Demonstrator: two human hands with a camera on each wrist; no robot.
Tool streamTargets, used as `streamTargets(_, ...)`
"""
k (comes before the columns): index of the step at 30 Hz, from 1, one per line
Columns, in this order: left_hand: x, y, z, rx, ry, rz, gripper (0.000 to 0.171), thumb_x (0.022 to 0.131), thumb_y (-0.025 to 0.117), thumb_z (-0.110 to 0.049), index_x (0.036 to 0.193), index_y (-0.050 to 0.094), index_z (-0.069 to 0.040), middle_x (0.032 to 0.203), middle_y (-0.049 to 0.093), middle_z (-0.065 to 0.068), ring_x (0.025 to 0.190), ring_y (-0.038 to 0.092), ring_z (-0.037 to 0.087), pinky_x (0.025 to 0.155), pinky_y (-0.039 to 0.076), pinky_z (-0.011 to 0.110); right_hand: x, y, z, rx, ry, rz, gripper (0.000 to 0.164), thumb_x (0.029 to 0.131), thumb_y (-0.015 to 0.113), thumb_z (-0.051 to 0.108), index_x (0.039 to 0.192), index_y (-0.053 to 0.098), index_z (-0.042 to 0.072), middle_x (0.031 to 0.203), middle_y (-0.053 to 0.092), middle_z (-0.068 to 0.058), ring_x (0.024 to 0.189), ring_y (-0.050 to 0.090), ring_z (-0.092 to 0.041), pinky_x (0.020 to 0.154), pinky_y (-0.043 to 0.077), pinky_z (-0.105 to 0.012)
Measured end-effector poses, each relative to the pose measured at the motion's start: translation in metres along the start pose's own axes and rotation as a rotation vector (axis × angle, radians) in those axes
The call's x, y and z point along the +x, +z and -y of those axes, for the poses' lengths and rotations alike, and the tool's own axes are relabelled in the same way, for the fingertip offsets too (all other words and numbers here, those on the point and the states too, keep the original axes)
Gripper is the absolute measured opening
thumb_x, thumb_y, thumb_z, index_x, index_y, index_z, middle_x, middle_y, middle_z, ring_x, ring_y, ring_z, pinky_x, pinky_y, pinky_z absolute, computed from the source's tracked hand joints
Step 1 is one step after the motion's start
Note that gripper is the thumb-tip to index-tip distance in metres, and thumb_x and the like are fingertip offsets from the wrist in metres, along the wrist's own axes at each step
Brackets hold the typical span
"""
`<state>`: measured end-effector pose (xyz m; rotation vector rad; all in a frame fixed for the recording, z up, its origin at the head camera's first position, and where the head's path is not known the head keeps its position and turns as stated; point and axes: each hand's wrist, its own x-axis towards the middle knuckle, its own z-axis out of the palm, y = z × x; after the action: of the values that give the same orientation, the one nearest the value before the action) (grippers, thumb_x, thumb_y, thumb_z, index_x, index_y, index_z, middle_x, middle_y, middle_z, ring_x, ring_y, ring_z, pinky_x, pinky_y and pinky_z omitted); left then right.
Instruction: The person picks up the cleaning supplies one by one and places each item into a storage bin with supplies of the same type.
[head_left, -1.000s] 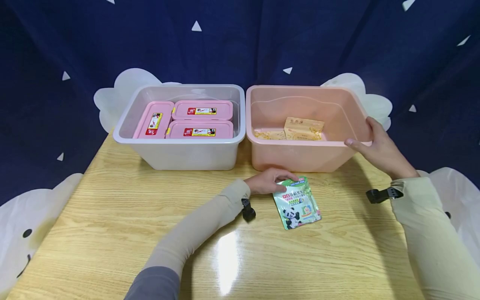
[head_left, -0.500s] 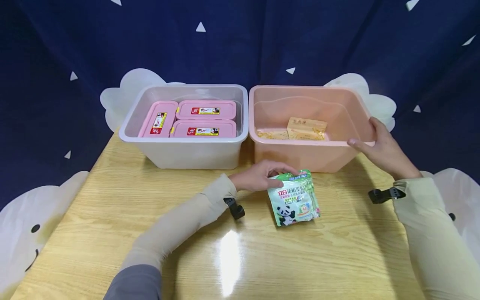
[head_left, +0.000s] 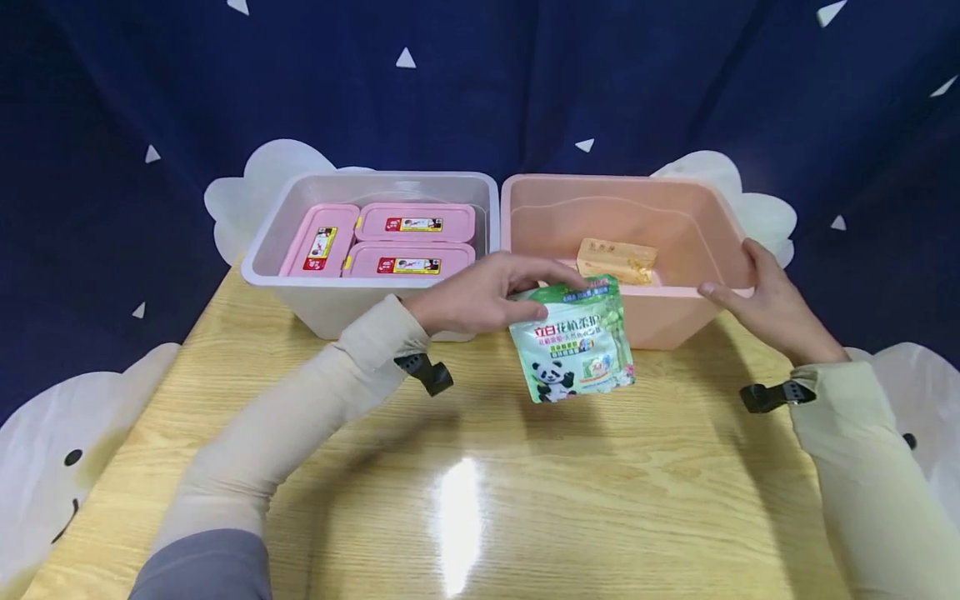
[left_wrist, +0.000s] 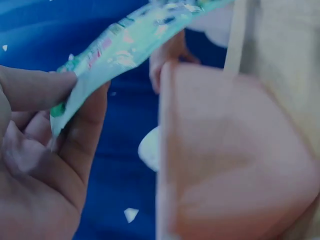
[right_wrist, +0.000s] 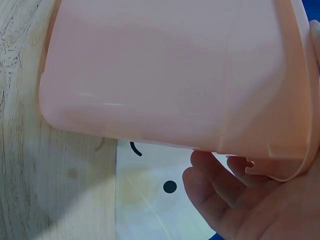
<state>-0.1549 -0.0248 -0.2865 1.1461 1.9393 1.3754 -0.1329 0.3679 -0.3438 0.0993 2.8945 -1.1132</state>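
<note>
My left hand [head_left: 480,296] pinches the top edge of a green-and-white pouch [head_left: 573,354] with a panda printed on it. The pouch hangs above the wooden table, just in front of the pink bin [head_left: 660,325]. In the left wrist view, thumb and fingers close on one end of the pouch [left_wrist: 127,52]. At the bin's right front corner, my right hand [head_left: 783,312] grips the rim, thumb inside. The right wrist view shows its fingers [right_wrist: 215,185] curled below the rim. Inside the pink bin lies a yellowish packet [head_left: 615,260]; the pouch and left hand hide part of the contents.
A white bin [head_left: 352,304] stands beside the pink one on the left, holding several pink-lidded boxes [head_left: 416,221]. Behind both hangs a dark blue curtain [head_left: 480,92] with white shapes. The wooden table [head_left: 600,517] extends toward the front.
My left hand has lifted the pouch off the table and brought it up and slightly left, toward the bins. The right hand keeps its place on the rim.
</note>
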Motion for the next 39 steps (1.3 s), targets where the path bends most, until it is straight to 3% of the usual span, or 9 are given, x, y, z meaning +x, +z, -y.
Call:
streamTargets(3,0.002,-0.019,-0.016,-0.006,0.001,-0.037,0.046,0.092,0.056,0.007,0.136,0.059,-0.006,0.139,0.060,0.007,0.095,0.066,0.015,0.079,0.056,0.027,0.003,-0.002,0.000,-0.002,-0.008,0.000,0.098,0.093,0.060,0.048,0.160,-0.003,0.014,0.162,0.018,-0.027,0.137,0.031,-0.047,0.110,0.025,-0.070)
streamTargets(6,0.015,-0.037,-0.030,0.002,0.019,-0.093,0.046,0.091,0.056,0.009,0.135,0.059,-0.006,0.139,0.060,0.006,0.097,0.065,0.016,0.081,0.056,0.027,0.004,-0.005,0.001,-0.006,-0.016,-0.005,0.098,0.093,0.061,0.047,0.160,-0.002,0.013,0.161,0.019,-0.028,0.136,0.031,-0.048,0.109,0.025,-0.069)
streamTargets(10,0.048,-0.058,-0.047,0.003,0.057,-0.167,0.045,0.092,0.056,0.010,0.133,0.061,-0.007,0.135,0.062,0.006,0.102,0.064,0.016,0.085,0.054,0.026,0.005,-0.009,0.000,-0.015,-0.015,-0.021,0.098,0.093,0.060,0.047,0.160,-0.002,0.010,0.162,0.016,-0.029,0.137,0.029,-0.050,0.111,0.023,-0.069)
streamTargets(13,0.073,-0.067,-0.050,-0.009,0.063,-0.210,0.044,0.092,0.056,0.010,0.132,0.061,-0.006,0.132,0.063,0.008,0.104,0.062,0.016,0.086,0.052,0.024,0.007,-0.008,-0.001,-0.007,-0.011,-0.021,0.098,0.093,0.060,0.046,0.160,-0.003,0.010,0.163,0.014,-0.028,0.140,0.028,-0.050,0.113,0.021,-0.069)
streamTargets(19,0.102,-0.071,-0.033,-0.107,0.034,-0.260,0.044,0.090,0.057,0.012,0.131,0.062,-0.004,0.125,0.066,0.012,0.100,0.061,0.018,0.081,0.052,0.024,0.010,0.000,-0.001,0.005,-0.011,-0.001,0.098,0.093,0.060,0.046,0.160,-0.003,0.010,0.162,0.015,-0.029,0.141,0.028,-0.051,0.113,0.023,-0.069)
streamTargets(24,0.118,-0.069,-0.019,-0.192,-0.014,-0.306,0.047,0.090,0.056,0.014,0.133,0.061,-0.005,0.131,0.064,0.013,0.103,0.061,0.017,0.083,0.052,0.024,0.006,-0.002,0.002,0.004,0.010,-0.011,0.100,0.093,0.060,0.048,0.160,-0.004,0.011,0.163,0.012,-0.027,0.141,0.027,-0.051,0.113,0.022,-0.070)
streamTargets(30,0.122,-0.074,-0.001,-0.211,-0.169,-0.370,0.050,0.090,0.058,0.012,0.132,0.063,-0.015,0.133,0.065,0.005,0.108,0.060,0.016,0.086,0.052,0.023,0.005,0.000,0.005,0.001,0.028,-0.010,0.102,0.092,0.060,0.052,0.160,-0.006,0.014,0.165,0.010,-0.024,0.143,0.025,-0.050,0.114,0.021,-0.070)
streamTargets(39,0.123,-0.069,0.014,-0.187,-0.256,-0.375,0.050,0.090,0.061,0.010,0.131,0.065,-0.018,0.137,0.063,0.000,0.118,0.057,0.014,0.093,0.050,0.021,0.001,-0.002,0.001,0.006,0.003,-0.023,0.100,0.092,0.062,0.049,0.160,-0.001,0.014,0.162,0.019,-0.026,0.138,0.031,-0.047,0.111,0.025,-0.070)
